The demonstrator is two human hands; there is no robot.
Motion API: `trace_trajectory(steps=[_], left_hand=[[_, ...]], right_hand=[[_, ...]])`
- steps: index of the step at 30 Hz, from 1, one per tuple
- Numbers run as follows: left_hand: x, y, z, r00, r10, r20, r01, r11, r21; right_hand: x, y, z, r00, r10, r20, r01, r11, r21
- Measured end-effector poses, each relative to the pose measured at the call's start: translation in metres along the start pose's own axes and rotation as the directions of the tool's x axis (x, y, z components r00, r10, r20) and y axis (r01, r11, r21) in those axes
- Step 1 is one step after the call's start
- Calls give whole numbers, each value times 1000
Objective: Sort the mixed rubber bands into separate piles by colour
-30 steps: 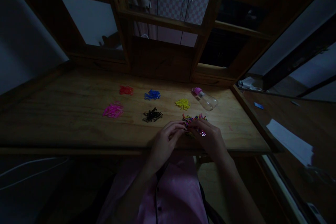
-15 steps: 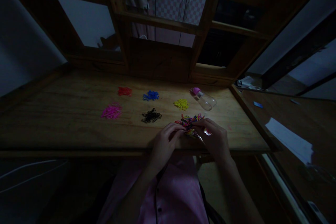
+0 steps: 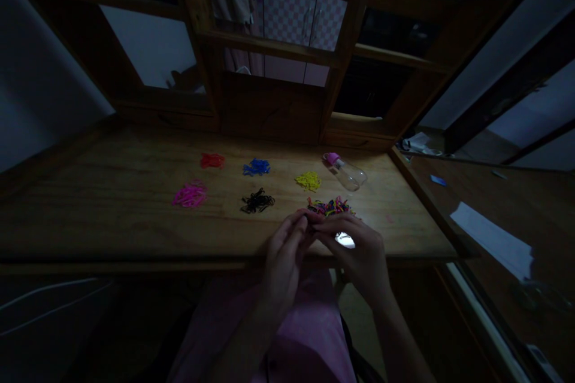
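My left hand and my right hand meet fingertip to fingertip just above the desk's front edge. Both are closed in a pinch; whatever lies between the fingers is too small and dark to make out. Right behind the fingers lies a mixed pile of coloured rubber bands. Sorted piles stand to the left: black bands, yellow bands, blue bands, red bands and pink bands. A bright shiny patch shows under my right hand.
A clear bottle with a pink cap lies behind the mixed pile. The wooden desk is backed by a shelf unit. On the brown surface at right are white papers and a small blue card.
Both hands have drawn back from the mixed pile toward my body, and their fingertips have come together. More of the pile now shows. The view has shifted slightly.
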State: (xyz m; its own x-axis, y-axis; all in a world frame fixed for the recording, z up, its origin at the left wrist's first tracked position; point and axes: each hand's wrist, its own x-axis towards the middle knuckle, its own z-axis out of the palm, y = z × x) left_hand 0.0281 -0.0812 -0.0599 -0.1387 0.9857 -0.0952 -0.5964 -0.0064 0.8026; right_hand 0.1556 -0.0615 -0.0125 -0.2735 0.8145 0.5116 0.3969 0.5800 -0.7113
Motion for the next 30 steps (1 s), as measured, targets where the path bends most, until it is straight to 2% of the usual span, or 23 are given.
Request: trace_trajectory(steps=[1, 2, 3, 4, 6, 7, 9, 12, 13, 14, 15, 16, 17, 19, 20, 21, 23, 26, 28, 30], left_hand=[[-1, -4, 2, 1000, -3, 10, 3, 1000, 5], [-2, -8, 2, 999, 26, 32, -29, 997, 77], [-2, -10, 2, 993, 98, 69, -112, 966, 233], [-2, -12, 2, 974, 189, 129, -226, 876, 427], [-2, -10, -1, 900, 324, 293, -429, 531, 730], [-2, -7, -3, 863, 348, 367, -486, 369, 792], [-4, 1, -7, 817, 318, 482, -544, 146, 826], [-10, 14, -14, 777, 122, 618, -594, -183, 783], [-12, 17, -18, 774, 64, 629, -598, -253, 761], [-13, 20, -22, 778, 37, 627, -596, -272, 756], [-13, 22, -27, 788, 55, 613, -589, -222, 777], [-12, 24, -32, 805, 110, 583, -572, -117, 812], [-10, 25, -38, 830, 198, 522, -540, 47, 840], [-1, 28, -50, 876, 370, 309, -454, 419, 786], [6, 30, -56, 889, 421, 181, -414, 568, 711], [14, 32, -60, 892, 446, 77, -387, 664, 640], [30, 36, -66, 881, 467, -78, -358, 765, 535], [48, 43, -69, 849, 474, -233, -341, 829, 444], [50, 47, -66, 830, 496, -257, -347, 818, 459], [45, 51, -63, 815, 539, -213, -365, 763, 533]], right_hand=[[-1, -4, 4, 1000, -22, -5, 22, 1000, -23], [-2, -6, 8, 999, -46, -6, 45, 997, -61], [-3, -8, 11, 998, -65, -2, 65, 992, -106], [-3, -8, 14, 997, -75, 10, 76, 985, -152], [-4, -6, 18, 996, -72, 56, 83, 970, -228], [-5, -5, 19, 994, -74, 84, 93, 962, -255], [-7, -3, 20, 984, -94, 151, 135, 948, -289], [-10, -1, 19, 972, -131, 194, 185, 938, -293], [-12, -2, 18, 975, -128, 182, 177, 942, -285], [-14, -2, 16, 981, -120, 155, 160, 947, -278], [-15, -2, 14, 986, -111, 124, 141, 952, -273], [-16, -2, 11, 991, -99, 90, 120, 956, -269], [-17, -2, 8, 995, -88, 52, 98, 959, -267], [-18, 0, 1, 998, -67, -17, 60, 963, -263], [-19, 2, -2, 998, -54, -44, 41, 964, -264], [-19, 4, -6, 997, -39, -67, 19, 963, -270], [-20, 9, -11, 995, -13, -96, -15, 958, -286], [-23, 17, -16, 995, 7, -98, -37, 952, -303], [-25, 20, -17, 996, 5, -86, -32, 948, -316], [-27, 23, -19, 997, 1, -80, -28, 944, -330]])
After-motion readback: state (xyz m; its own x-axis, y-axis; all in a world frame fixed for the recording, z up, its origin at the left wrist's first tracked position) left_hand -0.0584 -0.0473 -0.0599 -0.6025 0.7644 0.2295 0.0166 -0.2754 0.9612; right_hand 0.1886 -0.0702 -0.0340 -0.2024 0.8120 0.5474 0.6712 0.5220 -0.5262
